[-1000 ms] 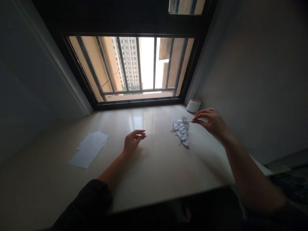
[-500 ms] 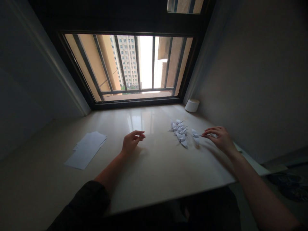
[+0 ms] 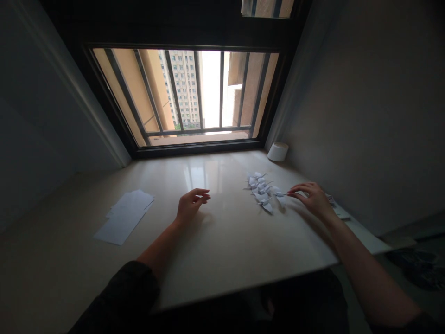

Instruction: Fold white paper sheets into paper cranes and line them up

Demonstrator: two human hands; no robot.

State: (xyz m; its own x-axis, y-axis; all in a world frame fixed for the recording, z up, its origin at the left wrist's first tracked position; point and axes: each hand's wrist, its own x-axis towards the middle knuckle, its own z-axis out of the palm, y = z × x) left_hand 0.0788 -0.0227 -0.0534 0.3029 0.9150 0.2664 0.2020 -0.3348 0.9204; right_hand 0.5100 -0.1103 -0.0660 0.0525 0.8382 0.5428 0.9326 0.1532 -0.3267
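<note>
My right hand (image 3: pixel 310 195) now has its pinched white folded-paper crane (image 3: pixel 277 191) closer in, nearly joining the white paper-bird cluster (image 3: pixel 260 188) leftward; left hand (image 3: pixel 189 204) empty.

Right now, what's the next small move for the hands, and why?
Probably settle the folded paper crane on the table beside the paper cluster: the right hand pinches it by one tip, close to the cluster. Whether it touches the table, I can't tell.

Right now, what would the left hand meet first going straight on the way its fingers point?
Probably the cluster of folded papers, to the right of the left hand; hand height is unclear, so it might pass above.
</note>
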